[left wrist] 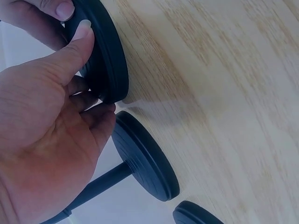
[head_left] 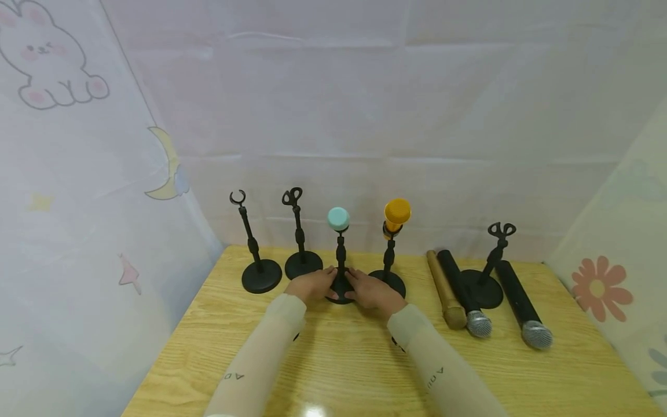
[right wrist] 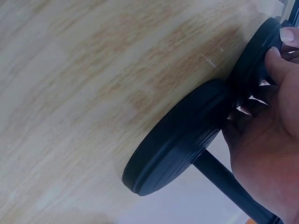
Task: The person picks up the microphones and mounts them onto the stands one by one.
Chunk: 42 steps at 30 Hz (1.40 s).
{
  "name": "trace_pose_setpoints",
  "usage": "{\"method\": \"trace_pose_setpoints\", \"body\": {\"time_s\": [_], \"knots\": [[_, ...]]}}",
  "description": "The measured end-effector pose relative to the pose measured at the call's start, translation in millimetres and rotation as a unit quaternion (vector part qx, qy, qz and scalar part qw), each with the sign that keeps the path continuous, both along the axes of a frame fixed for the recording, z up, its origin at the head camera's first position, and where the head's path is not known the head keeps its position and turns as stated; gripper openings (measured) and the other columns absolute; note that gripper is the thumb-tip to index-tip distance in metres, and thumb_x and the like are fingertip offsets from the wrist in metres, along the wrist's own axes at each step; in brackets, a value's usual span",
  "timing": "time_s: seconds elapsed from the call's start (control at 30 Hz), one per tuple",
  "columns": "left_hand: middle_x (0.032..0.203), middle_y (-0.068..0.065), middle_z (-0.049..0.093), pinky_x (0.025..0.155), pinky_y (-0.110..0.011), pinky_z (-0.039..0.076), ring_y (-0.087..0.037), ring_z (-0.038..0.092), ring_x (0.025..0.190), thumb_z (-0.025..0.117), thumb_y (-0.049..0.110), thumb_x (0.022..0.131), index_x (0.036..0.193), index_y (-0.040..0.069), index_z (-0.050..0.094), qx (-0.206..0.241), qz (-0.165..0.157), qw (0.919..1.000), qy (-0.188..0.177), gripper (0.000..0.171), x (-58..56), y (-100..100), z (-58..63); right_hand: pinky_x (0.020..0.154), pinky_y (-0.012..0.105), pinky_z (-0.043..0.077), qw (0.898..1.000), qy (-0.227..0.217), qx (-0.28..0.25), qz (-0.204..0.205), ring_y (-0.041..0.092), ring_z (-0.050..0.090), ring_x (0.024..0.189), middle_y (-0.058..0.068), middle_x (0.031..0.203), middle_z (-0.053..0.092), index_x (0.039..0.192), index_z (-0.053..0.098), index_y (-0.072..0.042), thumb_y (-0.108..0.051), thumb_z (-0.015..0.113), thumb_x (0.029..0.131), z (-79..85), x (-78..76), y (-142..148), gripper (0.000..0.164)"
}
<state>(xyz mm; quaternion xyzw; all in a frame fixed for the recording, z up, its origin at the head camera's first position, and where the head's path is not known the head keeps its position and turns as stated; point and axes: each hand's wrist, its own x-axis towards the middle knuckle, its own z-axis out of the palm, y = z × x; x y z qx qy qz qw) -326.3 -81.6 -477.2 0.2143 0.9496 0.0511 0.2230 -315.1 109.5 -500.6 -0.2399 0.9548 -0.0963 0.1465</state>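
A black desktop microphone stand [head_left: 341, 255] stands upright near the back of the table, with a mint-green microphone [head_left: 339, 218] in its clip. My left hand [head_left: 311, 286] grips the left side of its round base [left wrist: 114, 56], thumb on top and fingers curled at the edge. From the right, my right hand [head_left: 376, 292] holds the same base, its thumb close to the left one. Just right of that hand, a second stand [right wrist: 175, 140] carries an orange microphone [head_left: 398, 212]. The far sides of the gripped base are partly hidden behind the fingers.
Two stands without microphones, one with a C-shaped clip [head_left: 261, 276] and one with a looped clip [head_left: 304, 264], stand at the left. Rightward lie a gold microphone [head_left: 446, 289] and two black ones [head_left: 471, 307], [head_left: 523, 307] around another stand [head_left: 482, 289]. A cloth backdrop rises behind the table.
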Motion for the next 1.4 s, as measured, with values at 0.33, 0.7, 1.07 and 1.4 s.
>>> {"method": "trace_pose_setpoints", "body": {"time_s": [0.33,0.7,1.07,1.4], "knots": [[0.17,-0.004,0.013,0.12,-0.043,0.031,-0.023,0.026,0.153,0.055,0.045,0.101,0.164,0.016,0.017,0.049,0.018,0.9986,-0.011,0.079,-2.1,-5.3,-9.0,0.117,0.047,0.035,1.0,0.027,-0.004,0.008,0.032,0.032,0.149,0.013,0.166,0.023,0.16,0.029,-0.009,-0.043,0.046,0.108,-5.5,2.1,2.5,0.065],[0.168,-0.012,0.018,0.12,-0.045,0.03,-0.028,0.025,0.153,0.051,0.047,0.104,0.162,0.01,0.023,0.109,0.015,0.9937,0.024,0.074,2.0,-17.3,-23.8,0.114,0.046,0.04,0.995,0.096,0.003,0.018,0.032,0.042,0.144,0.013,0.159,0.039,0.15,0.048,-0.006,-0.033,0.057,0.105,2.6,18.9,9.9,0.054],[0.162,-0.021,0.031,0.12,-0.053,0.027,-0.041,0.028,0.149,0.056,0.037,0.105,0.153,0.0,0.041,0.117,0.004,0.9909,0.066,0.062,13.0,-41.7,-16.4,0.107,0.048,0.046,0.987,0.14,-0.022,0.074,0.033,0.052,0.133,0.016,0.144,0.055,0.137,0.062,-0.006,-0.021,0.059,0.104,16.0,47.1,35.0,0.037],[0.161,-0.019,0.033,0.118,-0.055,0.031,-0.04,0.027,0.15,0.054,0.037,0.106,0.153,0.004,0.043,0.103,0.078,0.9874,0.092,0.058,18.7,-66.3,-10.4,0.102,0.049,0.05,0.981,0.171,-0.029,0.082,0.034,0.059,0.123,0.015,0.135,0.061,0.135,0.064,-0.007,-0.02,0.065,0.1,24.5,65.1,75.0,0.037]]}}
